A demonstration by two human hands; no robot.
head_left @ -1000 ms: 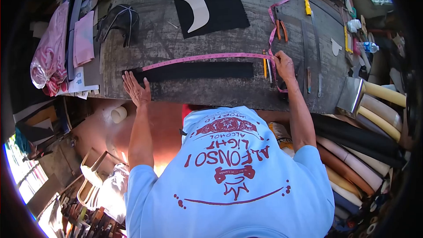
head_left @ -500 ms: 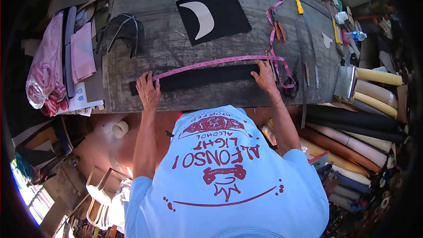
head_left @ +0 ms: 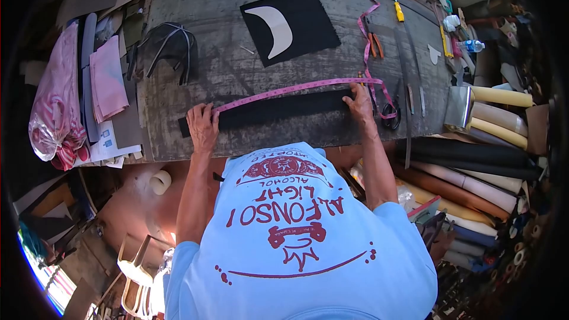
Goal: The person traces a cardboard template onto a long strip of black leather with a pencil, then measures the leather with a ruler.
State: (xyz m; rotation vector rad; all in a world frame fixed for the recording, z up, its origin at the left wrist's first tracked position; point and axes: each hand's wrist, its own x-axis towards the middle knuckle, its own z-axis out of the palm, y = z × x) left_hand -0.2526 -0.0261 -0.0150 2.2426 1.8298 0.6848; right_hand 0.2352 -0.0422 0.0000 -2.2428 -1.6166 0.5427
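Nearest the lens, a pale blue shirt (head_left: 296, 243) with red print, both arms stretched forward over the table edge. Left hand (head_left: 203, 125) flat on the near-left end of the black strip (head_left: 278, 108), fingers spread and pressing rather than closing round anything, thumb side pinning the start of the pink tape measure (head_left: 290, 88) so it cannot slide. Right hand (head_left: 360, 103) down on the strip's other end, fingers bent over the tape there, holding it taut against the cloth; a pinch or a plain press, cannot tell from here. Strip lying lengthwise along the near edge of the worn grey table (head_left: 225, 65), within easy reach, tape running just along its far edge, rising slightly from left to right, likely for reading a length off it. Spare tape looping off to the right near black scissors (head_left: 390, 112). Farther back, a black square of cloth (head_left: 308, 24) with a white crescent pattern piece (head_left: 274, 22) on top, well apart from both hands. Left, a dark cap frame (head_left: 166, 44) and pink folded fabric (head_left: 106, 77); right, orange-handled pliers (head_left: 374, 42), then stacked rolls of material (head_left: 486, 166) beside the table.
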